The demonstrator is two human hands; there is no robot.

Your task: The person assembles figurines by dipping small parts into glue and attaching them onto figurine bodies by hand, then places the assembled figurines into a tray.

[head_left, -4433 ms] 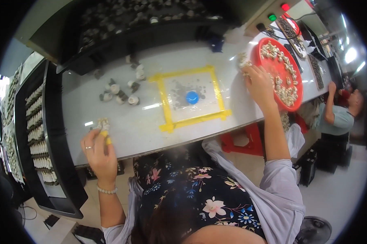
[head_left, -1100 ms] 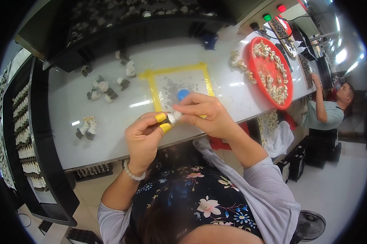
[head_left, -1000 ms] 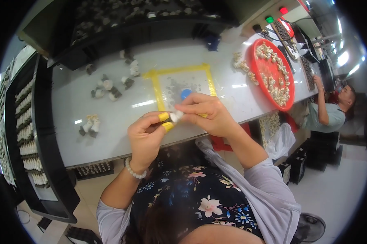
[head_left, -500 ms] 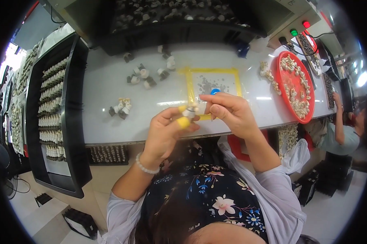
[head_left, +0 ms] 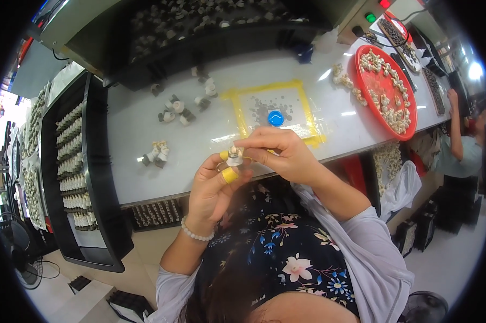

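Observation:
My left hand (head_left: 206, 189), with yellow tape round the thumb and a fingertip, pinches a small white and dark figurine (head_left: 234, 160) with a pale top. My right hand (head_left: 289, 156) is closed, its fingertips meeting at the figurine's top; whatever they may hold is too small to make out. Just beyond my hands, a blue cap (head_left: 276, 118) sits inside a yellow tape square (head_left: 241, 119) on the white table (head_left: 192, 142), with small grey discs scattered about it. To the left stands a little cluster of similar figurines (head_left: 158, 153).
A black tray (head_left: 104, 215) with rows of figurines stands at left. Loose white and dark pieces (head_left: 173, 107) lie farther back. At right are a red tray (head_left: 386, 99) of small cream pieces and a seated person (head_left: 461, 145). A machine (head_left: 210, 40) overhangs the back.
My right hand has moved left and down to the figurine, where its fingertips now meet the top. My left hand has shifted slightly left and down. The whole view has tilted.

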